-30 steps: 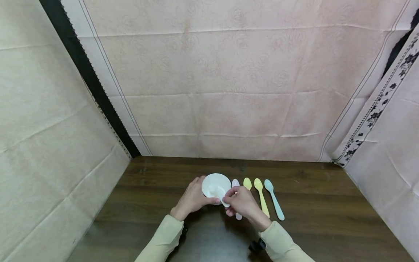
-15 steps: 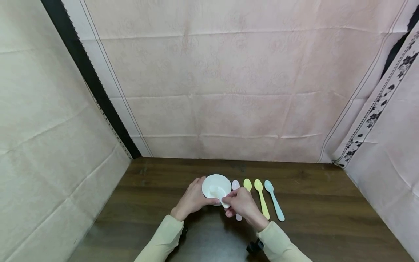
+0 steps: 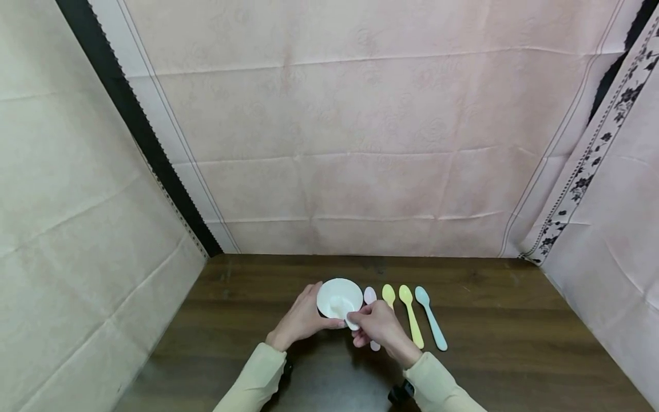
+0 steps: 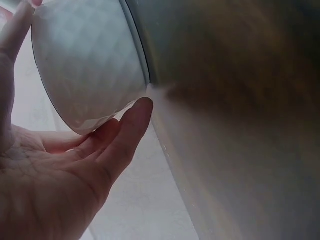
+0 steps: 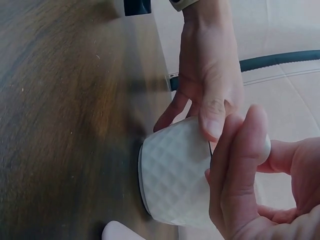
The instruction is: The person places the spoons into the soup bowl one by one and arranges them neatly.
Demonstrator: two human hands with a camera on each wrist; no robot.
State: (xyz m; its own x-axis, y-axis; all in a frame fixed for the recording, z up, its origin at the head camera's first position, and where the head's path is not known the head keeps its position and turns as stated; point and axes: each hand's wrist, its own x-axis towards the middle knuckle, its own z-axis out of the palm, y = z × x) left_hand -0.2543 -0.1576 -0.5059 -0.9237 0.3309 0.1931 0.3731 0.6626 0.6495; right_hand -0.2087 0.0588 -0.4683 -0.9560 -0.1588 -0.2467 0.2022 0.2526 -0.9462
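A white bowl (image 3: 325, 290) with a diamond-patterned outside stands on the table in front of me. My left hand (image 3: 302, 319) curves round its left side, fingers behind and thumb at the near rim; in the left wrist view the bowl wall (image 4: 90, 60) lies against the fingers. My right hand (image 3: 382, 327) pinches the handle end of a white spoon (image 3: 352, 325) at the near right rim, and the spoon slants into the bowl. In the right wrist view the spoon's rounded end (image 5: 266, 151) shows between thumb and fingers. The spoon's bowl is hard to make out.
Right of the bowl lie a pale lilac spoon (image 3: 369, 295), partly under my right hand, two yellow spoons (image 3: 388, 294) and a light blue spoon (image 3: 432, 321). They rest on a dark wooden table (image 3: 494, 343). Pale cloth (image 3: 360, 189) hangs behind and at both sides.
The head view has tilted slightly, so the table sits a little lower in it. Both hands keep their hold, with barely any movement of the spoon in the bowl.
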